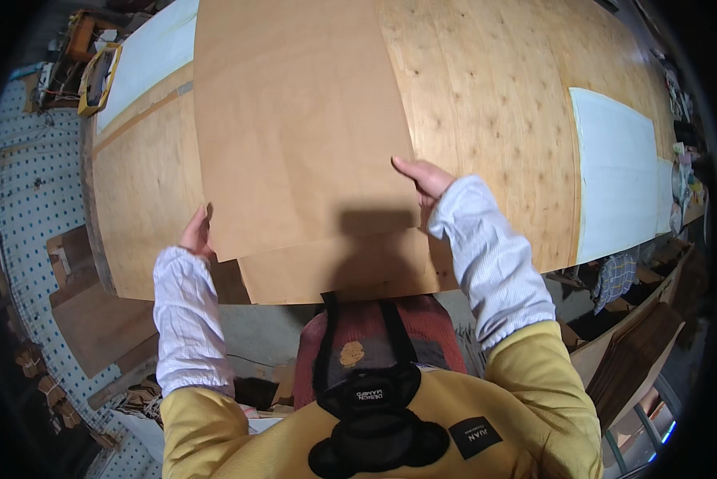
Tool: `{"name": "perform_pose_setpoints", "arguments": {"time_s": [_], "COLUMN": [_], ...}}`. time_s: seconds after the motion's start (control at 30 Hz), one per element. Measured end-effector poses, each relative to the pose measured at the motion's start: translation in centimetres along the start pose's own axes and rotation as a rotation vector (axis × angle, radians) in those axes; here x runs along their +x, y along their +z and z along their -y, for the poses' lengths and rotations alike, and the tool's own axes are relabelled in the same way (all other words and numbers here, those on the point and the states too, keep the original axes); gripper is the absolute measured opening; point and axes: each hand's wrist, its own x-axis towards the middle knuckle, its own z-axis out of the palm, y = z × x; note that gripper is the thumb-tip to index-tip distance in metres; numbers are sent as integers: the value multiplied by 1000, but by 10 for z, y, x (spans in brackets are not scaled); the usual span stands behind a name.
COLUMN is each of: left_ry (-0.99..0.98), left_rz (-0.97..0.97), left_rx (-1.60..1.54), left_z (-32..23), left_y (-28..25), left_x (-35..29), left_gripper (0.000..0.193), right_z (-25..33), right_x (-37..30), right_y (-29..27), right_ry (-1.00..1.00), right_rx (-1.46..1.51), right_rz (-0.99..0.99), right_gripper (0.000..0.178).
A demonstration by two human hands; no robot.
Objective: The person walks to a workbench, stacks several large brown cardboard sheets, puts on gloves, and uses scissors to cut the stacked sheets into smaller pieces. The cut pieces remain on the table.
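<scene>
Your brown sheet [302, 136] is lying over the table [494, 128], its long axis running away from the table's front edge. Your right hand [429, 179] is gripping its right side; your left hand [194, 233], nearer that front edge, is touching its left side, closure not showing clearly.

The left hand [196, 231] reaches forward; the right hand [432, 182], farther forward, extends its thumb [404, 165] leftward.

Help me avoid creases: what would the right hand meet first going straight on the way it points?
Probably the upper brown sheet: the right hand points up and left in the picture, its thumb over that sheet's edge. Depth is hard to judge.
</scene>
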Motion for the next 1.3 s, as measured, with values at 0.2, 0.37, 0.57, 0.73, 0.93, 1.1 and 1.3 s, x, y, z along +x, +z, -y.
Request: {"name": "perform_pose_setpoints", "arguments": {"time_s": [0.2, 0.37, 0.57, 0.73, 0.93, 1.1, 1.3], "left_ry": [275, 331, 222, 254, 559, 886, 923], "left_rz": [-201, -63, 326, 571, 708, 266, 4], "left_rx": [410, 612, 734, 1021, 1842, 1474, 1026], "left_z": [-10, -19, -8, -3, 12, -16, -25], "left_y": [52, 87, 165, 254, 399, 414, 248], "left_x": [-7, -35, -36, 27, 89, 84, 40], "left_gripper": [38, 45, 44, 39, 34, 32, 36], "right_z": [9, 14, -73, -182, -260, -216, 6], "right_x": [43, 4, -87, -144, -143, -116, -2], "right_y": [25, 2, -43, -54, -46, -39, -83], "right_ry": [-488, -677, -778, -572, -214, -370, -615], "right_rx": [-160, -131, -47, 191, 635, 1065, 1555], "right_rz": [-336, -258, -521, -919, -838, -108, -17], "right_gripper": [68, 47, 33, 26, 37, 45, 24]}}
